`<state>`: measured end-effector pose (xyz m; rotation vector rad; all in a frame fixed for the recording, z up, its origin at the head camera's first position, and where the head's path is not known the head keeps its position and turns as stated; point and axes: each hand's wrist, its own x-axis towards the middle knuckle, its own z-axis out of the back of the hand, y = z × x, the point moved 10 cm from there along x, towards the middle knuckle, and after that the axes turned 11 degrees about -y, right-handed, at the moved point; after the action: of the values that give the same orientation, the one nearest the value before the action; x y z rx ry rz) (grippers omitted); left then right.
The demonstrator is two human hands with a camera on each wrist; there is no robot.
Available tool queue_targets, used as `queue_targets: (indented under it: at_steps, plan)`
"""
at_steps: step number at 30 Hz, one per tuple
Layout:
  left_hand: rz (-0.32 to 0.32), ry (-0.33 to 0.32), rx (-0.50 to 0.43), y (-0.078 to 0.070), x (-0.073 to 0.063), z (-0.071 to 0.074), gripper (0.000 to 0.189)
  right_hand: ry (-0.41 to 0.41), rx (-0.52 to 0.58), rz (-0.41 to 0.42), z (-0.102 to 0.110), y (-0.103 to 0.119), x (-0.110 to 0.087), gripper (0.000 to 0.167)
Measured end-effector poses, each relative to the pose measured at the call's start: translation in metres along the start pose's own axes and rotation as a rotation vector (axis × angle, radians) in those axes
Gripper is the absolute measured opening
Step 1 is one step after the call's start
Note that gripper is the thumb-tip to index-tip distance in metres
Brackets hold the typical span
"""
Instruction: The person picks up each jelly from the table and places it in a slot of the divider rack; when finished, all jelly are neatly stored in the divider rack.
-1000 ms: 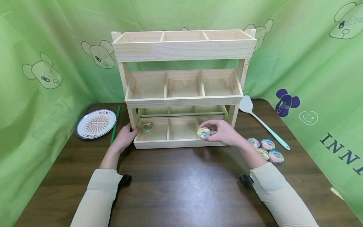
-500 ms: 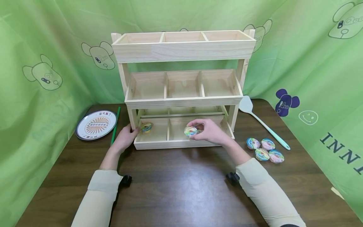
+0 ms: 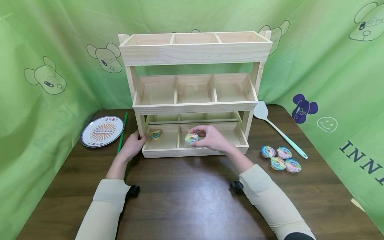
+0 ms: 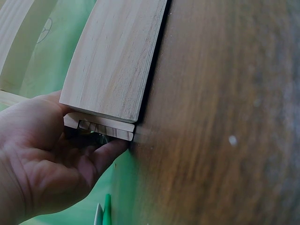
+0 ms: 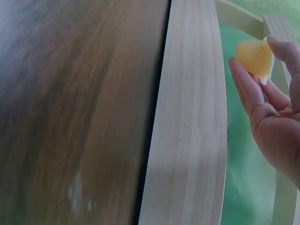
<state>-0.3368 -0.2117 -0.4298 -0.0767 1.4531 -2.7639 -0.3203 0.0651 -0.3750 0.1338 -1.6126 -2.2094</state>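
Note:
A three-tier wooden rack [image 3: 196, 56] with divided trays stands on the table. My left hand [image 3: 132, 145] grips the left end of its lowest tray [image 4: 115, 61], beside the left leg. Some of those fingers are hidden behind the wood. Over the middle compartment of the same tray, my right hand [image 3: 210, 138] pinches a small jelly cup [image 3: 191, 137] between thumb and fingers. Its printed lid faces the head camera; the right wrist view shows the yellow cup body [image 5: 253, 56]. Another jelly cup [image 3: 155, 134] rests in the lowest tray's left compartment.
Several jelly cups [image 3: 277, 163] sit grouped on the table at right. Behind them lies a spatula [image 3: 280, 133] with a pale green handle. At left are a printed plate [image 3: 102, 131] and a green stick [image 3: 121, 136]. A green curtain [image 3: 60, 40] surrounds the table.
My right hand has moved left with its jelly cup, from the lowest tray's right compartment to over the middle one. The left hand has stayed in place on the rack.

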Motion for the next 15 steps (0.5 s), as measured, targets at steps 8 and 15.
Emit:
queue_targets:
  at_steps: [8,15]
  plan:
    - [0.002,-0.004,0.004,0.001,-0.001,0.0,0.061,-0.02,0.029,-0.031,-0.014,-0.003,0.009,0.049]
    - [0.008,-0.007,-0.002,-0.001,0.0,0.001,0.06,-0.014,0.1,-0.056,-0.028,-0.001,0.016,0.049]
